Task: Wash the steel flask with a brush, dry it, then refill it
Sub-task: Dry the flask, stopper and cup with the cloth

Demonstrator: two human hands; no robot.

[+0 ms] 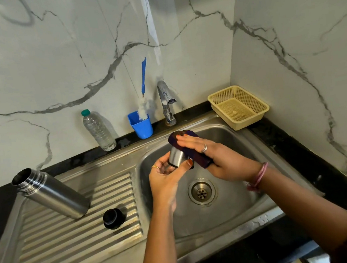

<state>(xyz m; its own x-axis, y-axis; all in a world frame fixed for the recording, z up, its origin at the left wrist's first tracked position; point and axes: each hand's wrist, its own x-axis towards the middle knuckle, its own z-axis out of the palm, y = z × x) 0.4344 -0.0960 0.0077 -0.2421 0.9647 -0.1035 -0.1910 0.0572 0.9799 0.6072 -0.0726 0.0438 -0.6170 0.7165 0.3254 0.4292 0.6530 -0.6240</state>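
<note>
On the drainboard (72,236) the steel flask (51,194) stands uncapped, its black stopper (113,218) beside it. Over the sink (229,210), the left hand (166,178) grips the steel cap (176,158); the right hand (217,156) presses a dark cloth (188,149) against it. No lettering is legible.

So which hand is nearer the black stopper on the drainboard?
Left. The left hand holds the steel cup over the sink, just right of the stopper; the right hand, wiping with the cloth, is farther right.
</note>
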